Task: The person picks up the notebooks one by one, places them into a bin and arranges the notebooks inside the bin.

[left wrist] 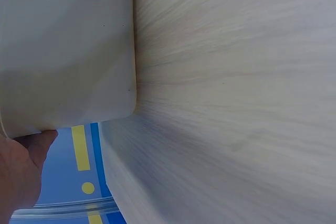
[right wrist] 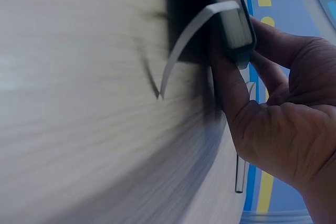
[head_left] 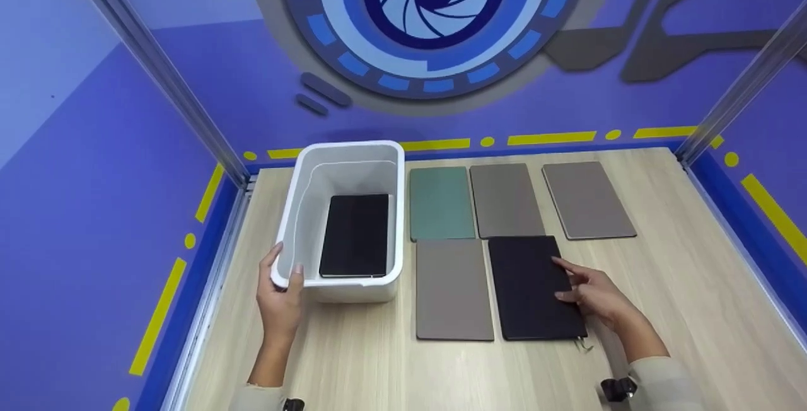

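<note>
My left hand (head_left: 279, 301) grips the near left corner of a white plastic bin (head_left: 394, 288), thumb over the rim and fingers on the outside. In the left wrist view, part of that hand (left wrist: 23, 174) shows at the bin's wall (left wrist: 68, 51). Inside the bin lies a black notebook (head_left: 356, 234). My right hand (head_left: 602, 297) holds a second black notebook (head_left: 533, 288) by its right edge. Seen from the right wrist, fingers and thumb lie on both covers of this notebook (right wrist: 236, 30), which is raised off the table, its pale ribbon bookmark (right wrist: 184, 40) hanging down.
Left of the held notebook lies a grey-brown notebook (head_left: 452, 291). Behind are a green notebook (head_left: 441, 203) and two more grey-brown notebooks, one in the middle (head_left: 507, 200) and one at the right (head_left: 589, 200). Blue printed panels (head_left: 189, 102) wall the wooden table (head_left: 693, 272).
</note>
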Demonstrator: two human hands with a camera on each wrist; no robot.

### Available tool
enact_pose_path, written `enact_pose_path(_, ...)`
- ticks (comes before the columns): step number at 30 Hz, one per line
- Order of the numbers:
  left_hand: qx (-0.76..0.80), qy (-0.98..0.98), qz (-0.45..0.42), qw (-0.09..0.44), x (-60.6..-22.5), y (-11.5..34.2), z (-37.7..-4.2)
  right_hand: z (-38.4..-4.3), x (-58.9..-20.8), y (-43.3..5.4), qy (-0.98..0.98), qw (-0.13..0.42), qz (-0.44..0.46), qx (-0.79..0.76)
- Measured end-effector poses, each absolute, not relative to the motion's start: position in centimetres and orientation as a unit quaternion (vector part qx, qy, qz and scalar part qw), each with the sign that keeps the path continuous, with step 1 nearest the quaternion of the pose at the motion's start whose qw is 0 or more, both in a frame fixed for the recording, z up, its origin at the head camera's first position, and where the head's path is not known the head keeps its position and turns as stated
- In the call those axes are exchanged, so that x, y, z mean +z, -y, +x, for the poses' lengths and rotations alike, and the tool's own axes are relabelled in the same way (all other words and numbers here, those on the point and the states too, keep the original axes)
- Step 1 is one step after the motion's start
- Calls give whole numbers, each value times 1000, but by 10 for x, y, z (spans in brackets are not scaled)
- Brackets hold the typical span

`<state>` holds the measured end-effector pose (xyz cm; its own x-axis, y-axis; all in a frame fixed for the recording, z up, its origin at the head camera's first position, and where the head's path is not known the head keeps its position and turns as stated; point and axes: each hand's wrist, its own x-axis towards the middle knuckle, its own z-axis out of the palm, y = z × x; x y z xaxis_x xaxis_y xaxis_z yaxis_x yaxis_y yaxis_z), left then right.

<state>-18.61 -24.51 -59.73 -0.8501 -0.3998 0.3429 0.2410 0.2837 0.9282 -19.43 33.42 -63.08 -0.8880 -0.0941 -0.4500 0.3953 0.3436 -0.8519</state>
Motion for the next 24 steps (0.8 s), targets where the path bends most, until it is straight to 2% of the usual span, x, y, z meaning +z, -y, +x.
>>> enact_pose_path(24, -596, 755, 50, 267, -597, 246, -187, -194, -632, -336, -787, 218, 90, -570)
